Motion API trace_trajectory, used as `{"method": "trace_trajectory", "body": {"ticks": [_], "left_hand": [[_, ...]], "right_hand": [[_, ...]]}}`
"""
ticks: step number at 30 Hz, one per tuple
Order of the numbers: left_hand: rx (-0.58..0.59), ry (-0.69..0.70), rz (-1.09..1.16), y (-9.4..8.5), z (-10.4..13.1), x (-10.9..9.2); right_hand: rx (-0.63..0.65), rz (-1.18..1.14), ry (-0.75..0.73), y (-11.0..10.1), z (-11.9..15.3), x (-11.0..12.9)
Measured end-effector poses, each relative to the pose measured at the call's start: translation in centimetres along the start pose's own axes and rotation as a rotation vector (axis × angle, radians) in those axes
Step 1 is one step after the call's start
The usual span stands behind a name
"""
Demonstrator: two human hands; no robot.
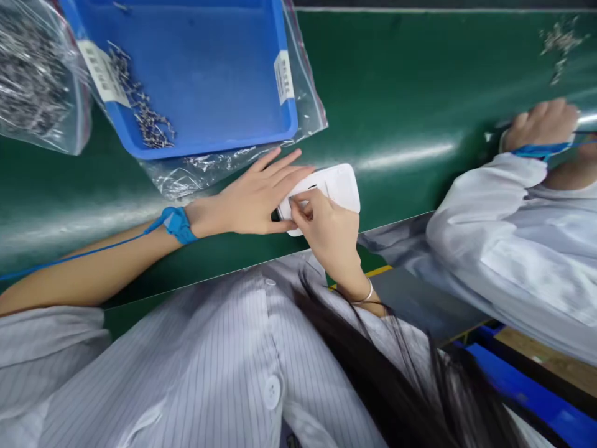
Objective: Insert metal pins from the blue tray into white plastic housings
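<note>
A white plastic casing with rounded corners (344, 185) lies on the green bench near its front edge. My left hand (261, 194) rests against the casing's left side, fingers stretched out and thumb apart; a blue wrist strap circles that wrist. Over the casing, my right hand (326, 227) has thumb and forefinger pinched together close to the surface. Whatever sits between those fingertips is too small to make out. Beyond my left hand stands a blue tray (209, 81) with many small metal pieces (152, 124) heaped along its left side.
A clear bag full of small metal pieces (35, 74) lies at the far left. Under the tray is a clear plastic bag (310, 93). On the right, a co-worker's arm in a white sleeve (485, 205) reaches over the bench, with loose metal pieces (562, 43) beyond.
</note>
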State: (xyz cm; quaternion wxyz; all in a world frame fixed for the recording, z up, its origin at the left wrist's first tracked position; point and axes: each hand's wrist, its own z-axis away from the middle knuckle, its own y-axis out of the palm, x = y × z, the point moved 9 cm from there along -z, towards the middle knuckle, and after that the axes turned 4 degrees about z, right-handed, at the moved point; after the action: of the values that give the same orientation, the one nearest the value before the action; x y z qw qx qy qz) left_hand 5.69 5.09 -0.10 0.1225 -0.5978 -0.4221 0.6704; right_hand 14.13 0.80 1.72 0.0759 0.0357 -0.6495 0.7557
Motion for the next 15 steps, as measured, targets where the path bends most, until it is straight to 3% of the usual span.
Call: {"method": "trace_trajectory", "body": {"ticks": [4, 11, 15], "left_hand": [[0.011, -0.014, 0.046, 0.3, -0.1, 0.2], [0.011, -0.004, 0.049, 0.4, -0.2, 0.0], [0.011, -0.046, 0.095, 0.4, -0.4, 0.2]], "right_hand": [[-0.053, -0.015, -0.003, -0.6, 0.1, -0.3], [0.115, 0.058, -0.062, -0.1, -0.3, 0.6], [0.167, 0.031, -0.121, -2.0, 0.0, 0.3]]}}
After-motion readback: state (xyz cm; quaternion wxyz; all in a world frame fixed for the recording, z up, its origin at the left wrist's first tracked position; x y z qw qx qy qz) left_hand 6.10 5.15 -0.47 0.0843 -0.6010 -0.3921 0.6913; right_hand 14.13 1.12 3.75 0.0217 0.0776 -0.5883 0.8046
